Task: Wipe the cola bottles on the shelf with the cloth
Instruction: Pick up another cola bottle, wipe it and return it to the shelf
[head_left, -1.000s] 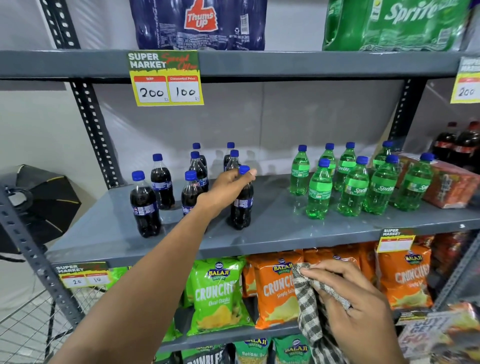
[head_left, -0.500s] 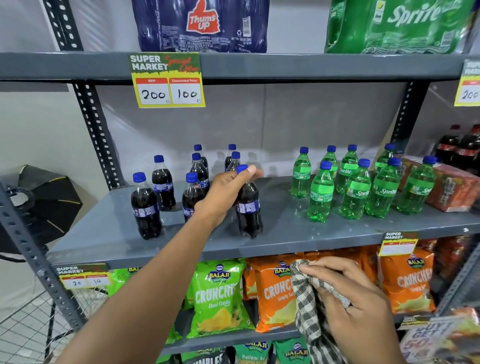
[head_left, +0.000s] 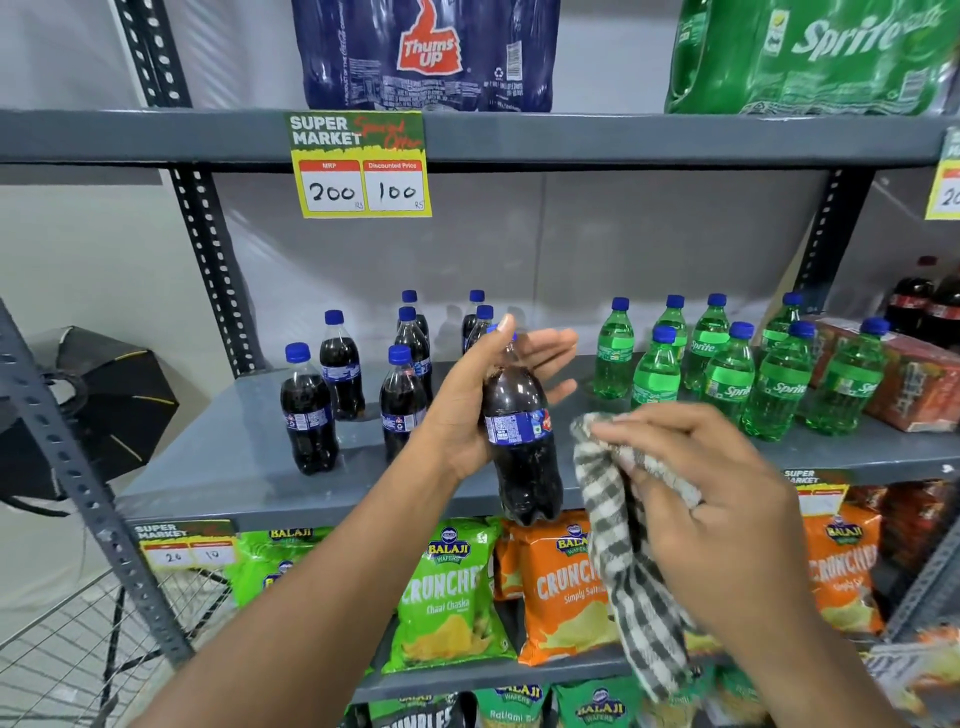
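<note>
My left hand (head_left: 470, 410) holds a small cola bottle (head_left: 522, 452) with a blue cap and blue label, lifted off the grey shelf (head_left: 223, 467) and out past its front edge. The thumb rests on the cap, and the fingers spread behind the neck. My right hand (head_left: 696, 499) grips a black-and-white checked cloth (head_left: 618, 551) just right of the bottle, the cloth's top corner close to the label. Several more cola bottles (head_left: 309, 410) stand upright on the shelf's left part.
Several green Sprite bottles (head_left: 727, 374) stand on the right of the same shelf, beside an orange shrink-wrapped pack (head_left: 914, 384). Crisp bags (head_left: 447, 587) fill the shelf below. Large drink packs sit on the top shelf (head_left: 571, 137). A wire basket (head_left: 67, 649) is at lower left.
My left hand has lifted the front cola bottle off the shelf and drawn it toward me. My right hand has risen with the cloth to beside the bottle.
</note>
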